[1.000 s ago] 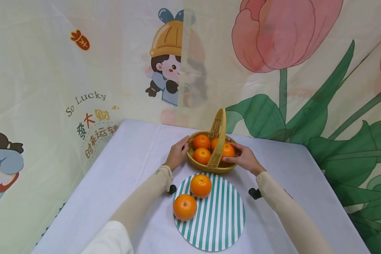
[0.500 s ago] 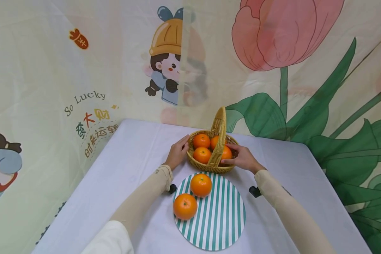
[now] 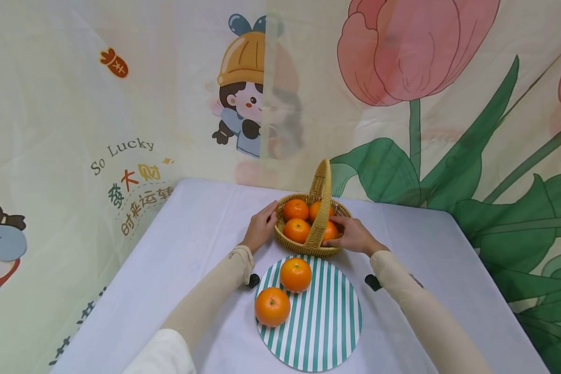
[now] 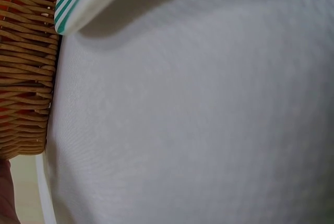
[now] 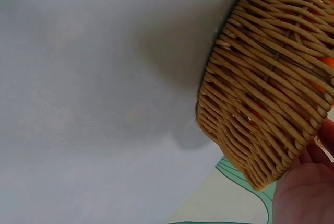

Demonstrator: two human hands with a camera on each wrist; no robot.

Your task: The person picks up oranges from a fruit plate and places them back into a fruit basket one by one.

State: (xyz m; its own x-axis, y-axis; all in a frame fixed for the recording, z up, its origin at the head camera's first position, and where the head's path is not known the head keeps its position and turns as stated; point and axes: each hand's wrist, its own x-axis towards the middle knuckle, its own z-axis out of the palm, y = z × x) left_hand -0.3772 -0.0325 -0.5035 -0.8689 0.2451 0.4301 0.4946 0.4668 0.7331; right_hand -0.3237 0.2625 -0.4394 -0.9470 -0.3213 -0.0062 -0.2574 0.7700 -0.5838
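Note:
A wicker basket (image 3: 290,244) with a tall arched handle stands at the back of the table with several oranges (image 3: 296,230) inside. My right hand (image 3: 355,235) reaches over its right rim, thumb and fingers around an orange (image 3: 330,230) low in the basket, partly behind the handle. My left hand (image 3: 260,226) rests against the basket's left side, fingers fairly straight along the rim. Each wrist view shows the woven side, with part of the left hand (image 4: 6,195) and of the right hand (image 5: 305,192) at the edge. Two oranges, one farther back (image 3: 295,275) and one nearer (image 3: 272,307), sit on a round striped board.
The green-and-white striped board (image 3: 327,317) lies just in front of the basket. A pale cloth covers the table (image 3: 205,234). Printed curtains (image 3: 191,93) hang close behind the table and at both sides.
My right hand has moved slightly left and lower, bringing its orange down among the others in the basket. The left hand stays at the basket's side.

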